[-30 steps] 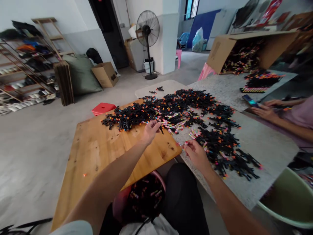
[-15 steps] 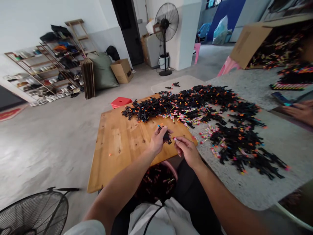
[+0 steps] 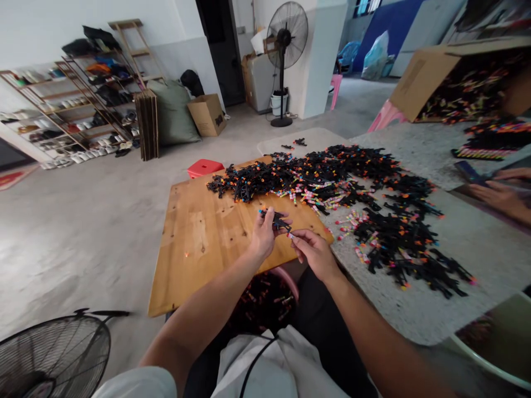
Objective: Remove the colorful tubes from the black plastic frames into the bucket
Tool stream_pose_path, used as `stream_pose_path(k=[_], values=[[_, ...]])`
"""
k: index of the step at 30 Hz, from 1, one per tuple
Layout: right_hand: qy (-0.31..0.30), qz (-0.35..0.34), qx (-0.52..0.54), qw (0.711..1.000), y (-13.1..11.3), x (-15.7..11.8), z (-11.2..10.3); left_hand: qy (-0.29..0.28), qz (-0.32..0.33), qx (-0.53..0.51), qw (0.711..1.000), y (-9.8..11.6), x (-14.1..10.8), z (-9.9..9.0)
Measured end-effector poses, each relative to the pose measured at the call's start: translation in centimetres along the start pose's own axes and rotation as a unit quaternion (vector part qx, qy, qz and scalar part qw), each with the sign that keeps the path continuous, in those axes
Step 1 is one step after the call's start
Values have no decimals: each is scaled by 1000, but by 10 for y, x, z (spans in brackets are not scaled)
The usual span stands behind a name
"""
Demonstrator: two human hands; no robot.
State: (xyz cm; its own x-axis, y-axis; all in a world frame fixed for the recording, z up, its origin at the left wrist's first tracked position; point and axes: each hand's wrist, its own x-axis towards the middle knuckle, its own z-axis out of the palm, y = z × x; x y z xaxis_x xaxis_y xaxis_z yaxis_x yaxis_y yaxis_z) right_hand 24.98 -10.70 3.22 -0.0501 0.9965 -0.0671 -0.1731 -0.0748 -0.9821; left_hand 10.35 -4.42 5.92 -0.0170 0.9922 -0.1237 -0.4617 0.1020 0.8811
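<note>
My left hand (image 3: 261, 237) is closed around a black toy gun (image 3: 280, 222), held above the wooden board's front edge. Close by on the right, my right hand (image 3: 316, 253) pinches a small tube with a pink-and-white wrapper (image 3: 290, 236) between thumb and fingers. The tube's end is at the near end of the toy gun; whether they touch I cannot tell. Behind both hands lies a long pile of black toy guns (image 3: 257, 179) with orange and blue tips. Colourful wrapped tubes (image 3: 309, 194) are scattered along its near side.
The wooden board (image 3: 186, 221) adjoins a grey speckled table (image 3: 489, 237) bearing more toy guns (image 3: 410, 243). A pink-rimmed tub (image 3: 290, 282) of pieces sits below, between my legs. At right are another person's hands (image 3: 501, 193), a phone (image 3: 468, 172) and a full cardboard box (image 3: 423, 77).
The toy gun in my left hand has turned to lie flatter. My right hand has brought the tube slightly left, nearer the gun. The view has shifted slightly.
</note>
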Motion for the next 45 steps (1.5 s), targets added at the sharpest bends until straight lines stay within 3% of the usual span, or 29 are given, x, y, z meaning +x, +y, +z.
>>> stream_pose_path(k=[12,21,37,45], values=[[12,-26,4,1000,-3,0,1,38,2,-35,999,-3,-8,2],[18,-15,57,998,3,1,1,20,13,-4,1000,1,-16,7],[49,-23,-12,998,3,-6,5,65,21,-10,998,-10,-17,1],[70,-23,12,997,11,-4,6,62,11,-17,998,-15,-16,2]])
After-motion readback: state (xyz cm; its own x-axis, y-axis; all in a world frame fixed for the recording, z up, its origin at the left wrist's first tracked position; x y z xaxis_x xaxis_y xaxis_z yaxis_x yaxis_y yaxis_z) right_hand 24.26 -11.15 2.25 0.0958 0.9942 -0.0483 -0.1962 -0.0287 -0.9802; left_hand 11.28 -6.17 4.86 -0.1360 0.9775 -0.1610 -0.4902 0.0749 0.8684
